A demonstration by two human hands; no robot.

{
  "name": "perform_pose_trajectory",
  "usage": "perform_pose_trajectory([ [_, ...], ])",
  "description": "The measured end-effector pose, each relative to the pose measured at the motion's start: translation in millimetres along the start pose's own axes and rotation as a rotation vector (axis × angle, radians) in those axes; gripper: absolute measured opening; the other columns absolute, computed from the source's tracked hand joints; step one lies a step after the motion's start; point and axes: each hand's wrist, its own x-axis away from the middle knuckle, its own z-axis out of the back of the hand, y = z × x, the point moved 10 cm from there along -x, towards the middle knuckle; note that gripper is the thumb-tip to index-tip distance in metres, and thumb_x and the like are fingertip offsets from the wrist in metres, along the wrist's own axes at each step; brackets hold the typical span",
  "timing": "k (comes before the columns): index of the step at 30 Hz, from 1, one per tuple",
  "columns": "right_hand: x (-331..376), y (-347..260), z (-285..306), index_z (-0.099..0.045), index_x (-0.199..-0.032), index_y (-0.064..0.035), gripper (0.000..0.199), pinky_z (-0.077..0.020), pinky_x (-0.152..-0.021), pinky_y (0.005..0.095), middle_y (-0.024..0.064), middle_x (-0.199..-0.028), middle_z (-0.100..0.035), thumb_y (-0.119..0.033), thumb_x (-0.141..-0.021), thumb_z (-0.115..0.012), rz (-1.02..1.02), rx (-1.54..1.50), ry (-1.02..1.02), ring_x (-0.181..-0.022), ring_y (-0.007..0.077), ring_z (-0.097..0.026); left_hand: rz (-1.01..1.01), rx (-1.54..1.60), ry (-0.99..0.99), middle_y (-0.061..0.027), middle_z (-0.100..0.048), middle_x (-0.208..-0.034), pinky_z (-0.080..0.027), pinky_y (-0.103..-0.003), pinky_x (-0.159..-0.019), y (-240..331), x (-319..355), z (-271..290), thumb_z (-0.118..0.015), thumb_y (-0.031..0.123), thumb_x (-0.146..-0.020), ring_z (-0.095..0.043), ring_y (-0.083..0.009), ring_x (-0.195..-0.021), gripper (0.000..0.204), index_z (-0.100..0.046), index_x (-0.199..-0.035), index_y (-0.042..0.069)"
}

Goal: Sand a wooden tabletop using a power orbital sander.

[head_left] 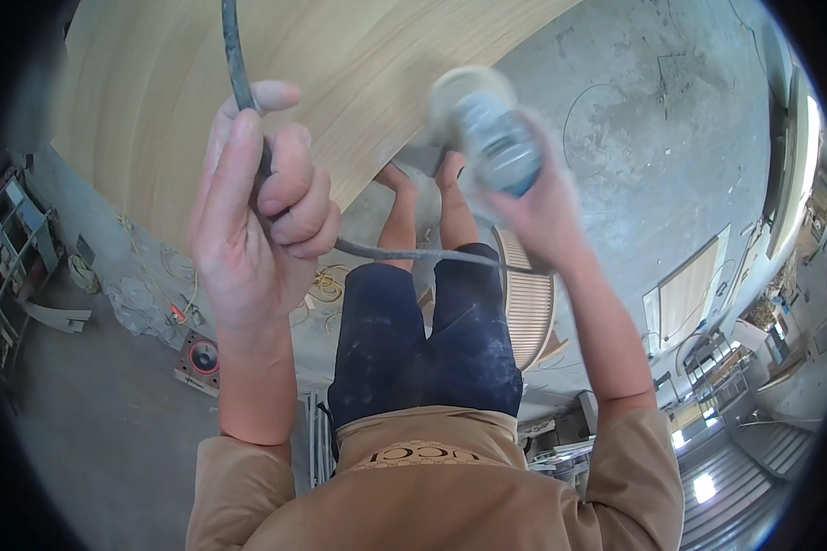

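My left hand (253, 230) is closed around a dark grey cable (234, 55), in front of a large, pale wood-grain panel (138, 119). From the fist the cable sags across above my thighs toward my right wrist. My right hand (551, 211), smeared by motion, grips what looks like a handheld disc sander (498, 142) with a blue-grey body. Its round, pale pad is at the far end, near the panel's right edge. Whether pad and panel touch cannot be made out.
A ribbed, curved wooden piece (528, 308) stands on the floor right of my legs. A boxed speaker (202, 356) sits lower left, near yellow cords (326, 283). Metal frames (18, 248) stand far left. A pale rectangular board (689, 285) is at right.
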Motion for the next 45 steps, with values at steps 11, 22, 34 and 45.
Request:
perform_pose_trajectory([
  [11, -15.9, 4.5, 17.3, -0.045, -0.154, -0.0135, 0.091, -0.0551, -0.103, 0.0446, 0.0220, -0.131, -0.069, -0.024, -0.076, -0.090, 0.050, 0.069, -0.045, -0.124, 0.0388, -0.068, 0.020, -0.036, 0.009, 0.0042, -0.032, -0.072, -0.024, -0.022, -0.044, -21.8, -13.0, -5.2, -0.026, 0.026, -0.119, -0.026, -0.0049, -0.052, 0.037, -0.047, -0.141, 0.006],
  [22, -48.6, 15.6, 68.4, -0.043, -0.154, -0.0077, 0.090, -0.0529, -0.103, 0.0417, 0.0201, -0.135, -0.066, -0.029, -0.080, -0.091, 0.005, -0.074, 0.153, -0.123, 0.0292, -0.067, -0.016, 0.007, -0.006, 0.0038, -0.033, -0.072, -0.024, -0.022, -0.045, -25.4, -20.1, -17.1, -0.026, 0.027, -0.119, -0.027, -0.0054, -0.051, 0.037, -0.046, -0.141, 0.007],
  [34, -74.9, 8.3, 86.0, -0.045, -0.153, -0.0091, 0.089, -0.0502, -0.108, 0.0426, 0.0214, -0.136, -0.066, -0.027, -0.079, -0.091, 0.027, -0.099, 0.049, -0.127, 0.0331, -0.065, -0.011, -0.048, 0.030, 0.0037, -0.032, -0.072, -0.024, -0.022, -0.044, -34.1, -17.3, -28.3, -0.027, 0.028, -0.119, -0.025, -0.0055, -0.052, 0.036, -0.047, -0.141, 0.008],
  [45, -116.2, 30.2, 150.6, -0.046, -0.148, 0.0032, 0.088, -0.0492, -0.106, 0.0370, 0.0177, -0.133, -0.065, -0.035, -0.083, -0.091, 0.142, -0.068, 0.242, -0.121, 0.0248, -0.063, -0.052, -0.060, 0.133, 0.0032, -0.033, -0.073, -0.027, -0.023, -0.045, -16.3, 8.7, -27.7, -0.028, 0.027, -0.119, -0.028, -0.0065, -0.052, 0.036, -0.047, -0.140, 0.005],
])
